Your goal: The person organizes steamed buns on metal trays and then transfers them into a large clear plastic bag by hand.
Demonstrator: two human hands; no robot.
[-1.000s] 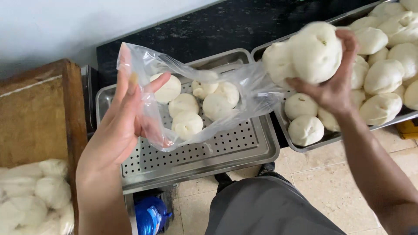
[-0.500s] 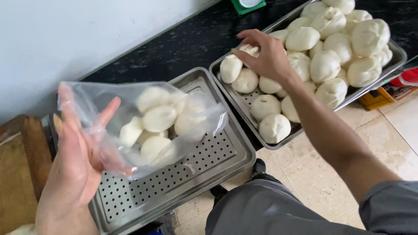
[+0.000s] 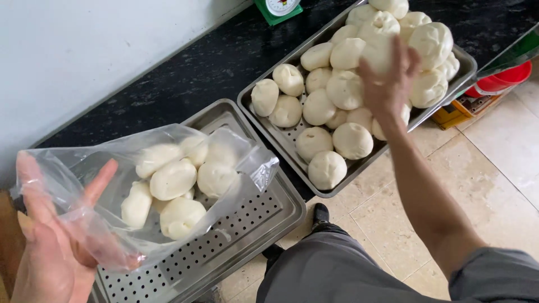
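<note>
The clear, thin plastic bag (image 3: 151,191) hangs open from the left hand (image 3: 53,247), low at the left of the view, with its mouth turned up and to the right; inside it lie several round white steamed buns (image 3: 174,179), loosely heaped against the bag's lower side. The left hand is closed on the bag's edge, thumb and palm pinching the film while the forefinger stands out straight under the plastic. The bag hangs just above a perforated stainless steel tray (image 3: 247,224) that holds nothing else in view. To the upper right, well apart from the bag, a second steel tray (image 3: 269,126) sits on the black speckled stone table (image 3: 185,73) and carries a crowded heap of the same white buns (image 3: 331,90). The right hand (image 3: 390,84) is over that heap with its back to the camera, fingers spread and curled down onto the buns; whether it has one gripped I cannot tell, since the palm hides it. So the right hand is the nearer to the loose buns, and the bag's mouth lies down and to the left of it, across the gap between the two trays
</note>
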